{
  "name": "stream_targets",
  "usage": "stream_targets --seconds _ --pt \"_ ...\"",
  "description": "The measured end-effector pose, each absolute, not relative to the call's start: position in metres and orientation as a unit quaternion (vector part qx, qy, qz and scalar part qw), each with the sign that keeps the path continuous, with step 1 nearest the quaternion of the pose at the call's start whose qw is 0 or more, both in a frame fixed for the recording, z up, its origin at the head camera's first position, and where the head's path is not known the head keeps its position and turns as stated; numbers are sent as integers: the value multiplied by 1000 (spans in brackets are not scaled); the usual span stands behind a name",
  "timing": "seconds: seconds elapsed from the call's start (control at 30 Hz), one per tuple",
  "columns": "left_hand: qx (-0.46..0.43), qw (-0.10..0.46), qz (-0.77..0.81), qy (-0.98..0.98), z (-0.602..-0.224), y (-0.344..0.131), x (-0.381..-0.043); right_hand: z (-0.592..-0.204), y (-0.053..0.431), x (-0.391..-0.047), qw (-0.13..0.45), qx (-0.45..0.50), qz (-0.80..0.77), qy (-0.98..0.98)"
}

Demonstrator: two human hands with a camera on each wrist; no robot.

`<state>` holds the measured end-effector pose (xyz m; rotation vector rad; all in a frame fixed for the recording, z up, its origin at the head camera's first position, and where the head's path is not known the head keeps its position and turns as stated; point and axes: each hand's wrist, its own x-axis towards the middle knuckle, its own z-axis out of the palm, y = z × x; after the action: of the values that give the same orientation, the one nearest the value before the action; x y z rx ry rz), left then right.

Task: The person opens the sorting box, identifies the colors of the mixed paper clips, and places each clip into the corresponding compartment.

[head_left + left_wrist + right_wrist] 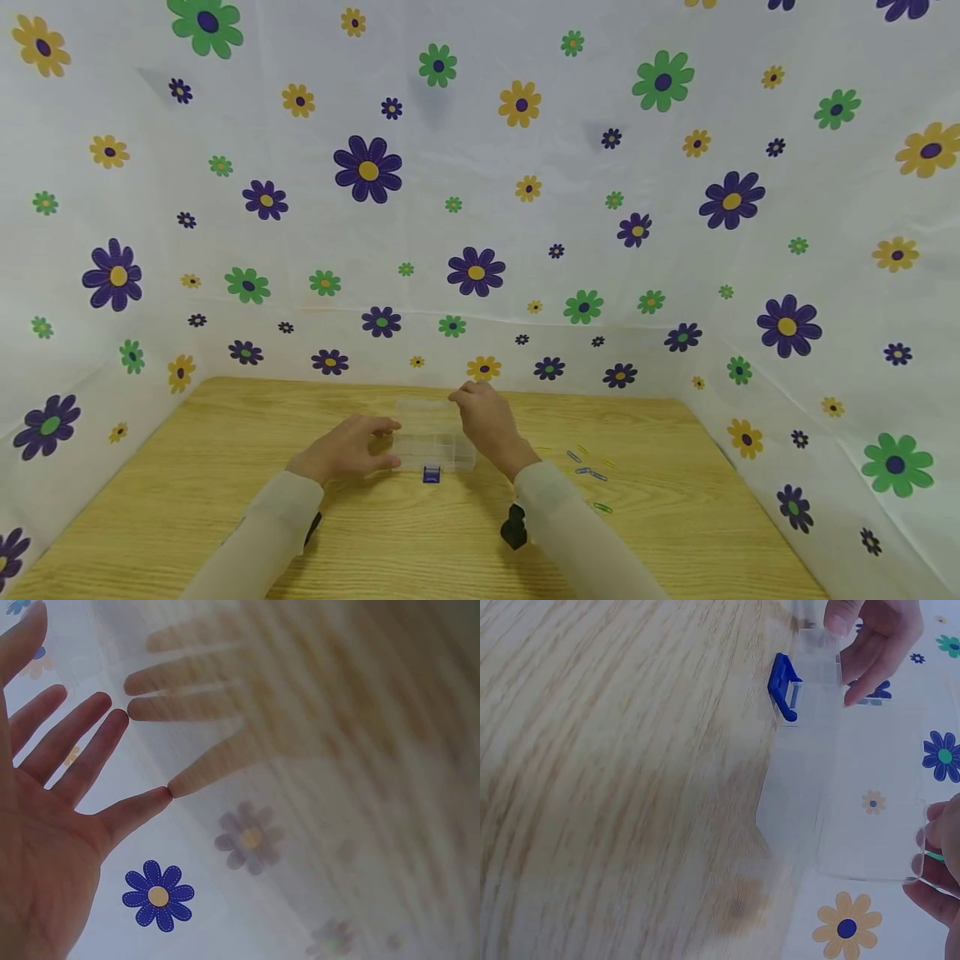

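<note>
Reader: Firstly, where is the clear box (442,454), and how are the hands set about it?

Author: On the wooden table (405,550); lid (423,412) raised at the box's far side, blue latch (431,475) at its near side. Right hand (487,421): fingers pinching the lid near its right corner. Left hand (348,450): fingers extended and spread at the box's left end, unclenched; whether they press on the wall cannot be told.

Reader: What makes for good handling of the lid?

Author: Probably, a light pinch near the edge, swung about the hinge side without twisting, while the left hand steadies the base. Thin plastic would likely flex under force, and a loose base could slide.

Reader: And the contents?

Author: Divided compartments (446,452), with nothing discernible in them. Paper clips (597,476), blue, yellow and green, lie scattered to the right of the box, outside it.
</note>
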<state>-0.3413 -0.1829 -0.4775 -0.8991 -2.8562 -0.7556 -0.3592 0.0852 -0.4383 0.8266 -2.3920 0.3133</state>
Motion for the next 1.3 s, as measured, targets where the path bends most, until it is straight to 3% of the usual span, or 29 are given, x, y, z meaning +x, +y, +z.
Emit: stream_targets --seconds 0.83,1.03,1.3 --pt "-283 20 -236 -929 -477 -180 -342 -453 75 -357 303 297 34 -905" --pt "-278 21 -237 -931 -476 -180 -339 -456 75 -357 259 295 41 -919" --pt "-270 15 -239 -933 -475 -179 -339 -459 73 -359 120 277 54 -952"
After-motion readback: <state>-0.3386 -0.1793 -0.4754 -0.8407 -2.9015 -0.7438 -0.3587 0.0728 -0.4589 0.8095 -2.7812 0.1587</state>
